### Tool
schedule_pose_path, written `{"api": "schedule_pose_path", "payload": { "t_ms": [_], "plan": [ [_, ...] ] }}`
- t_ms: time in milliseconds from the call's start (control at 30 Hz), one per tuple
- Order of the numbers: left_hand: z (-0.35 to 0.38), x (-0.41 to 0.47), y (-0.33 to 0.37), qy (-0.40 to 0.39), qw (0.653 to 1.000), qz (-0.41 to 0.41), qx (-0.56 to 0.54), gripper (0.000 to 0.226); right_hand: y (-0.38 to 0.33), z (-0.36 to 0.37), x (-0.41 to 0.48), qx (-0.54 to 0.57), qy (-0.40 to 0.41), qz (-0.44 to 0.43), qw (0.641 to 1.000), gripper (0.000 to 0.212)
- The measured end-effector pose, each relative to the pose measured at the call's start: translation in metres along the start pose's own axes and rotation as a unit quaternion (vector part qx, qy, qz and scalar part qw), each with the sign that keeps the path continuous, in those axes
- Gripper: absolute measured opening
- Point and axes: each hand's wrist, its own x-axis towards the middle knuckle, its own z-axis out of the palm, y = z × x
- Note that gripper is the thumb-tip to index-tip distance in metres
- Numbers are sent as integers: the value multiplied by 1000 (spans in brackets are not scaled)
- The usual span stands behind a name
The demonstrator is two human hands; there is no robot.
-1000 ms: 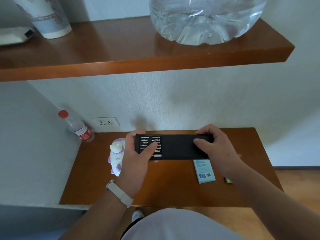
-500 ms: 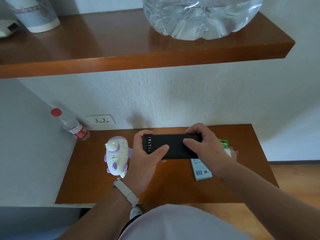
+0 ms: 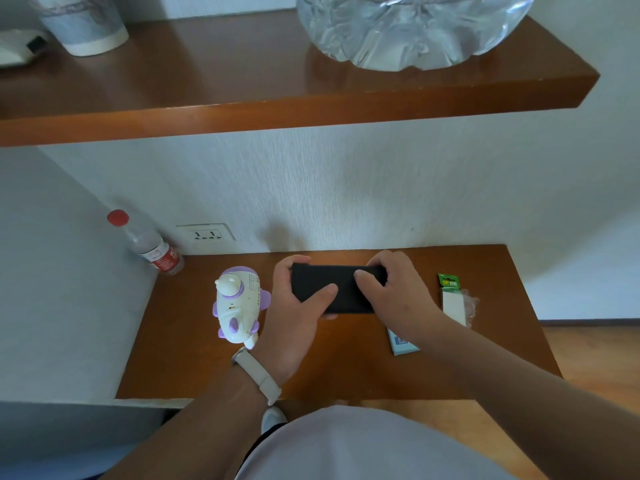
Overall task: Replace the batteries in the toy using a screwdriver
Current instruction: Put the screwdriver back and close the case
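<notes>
Brown wooden table (image 3: 194,368) (white walls, shelf (image 3: 242,112) above); 2 hands' fingers (image 3: 317,295) clasp a black case (image 3: 341,287).

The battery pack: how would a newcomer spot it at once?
Start at the lower wooden table. The battery pack lies near its right end, right of both hands. Its green header card sets it apart from the blue box beside it.

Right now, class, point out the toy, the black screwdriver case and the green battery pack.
toy (image 3: 239,304): head view, on its white body.
black screwdriver case (image 3: 341,289): head view, bare middle between the hands.
green battery pack (image 3: 449,282): head view, green card top.
</notes>
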Motion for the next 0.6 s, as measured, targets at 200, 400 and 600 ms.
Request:
{"api": "schedule_pose_path", "payload": {
  "t_ms": [200, 400, 600],
  "plan": [
    [-11, 14, 1, -40, 997, -49, -42, 72, 16, -9, -12, 62, -82, 32, 994, 14],
    [13, 12, -10, -29, 979, -90, -183, 42, 20, -4, -31, 177, -42, 112, 977, 16],
    [32, -6, -26, -93, 979, -125, -131, 48, 20, 3, -51, 246, -23, 164, 955, 17]
  ]
}}
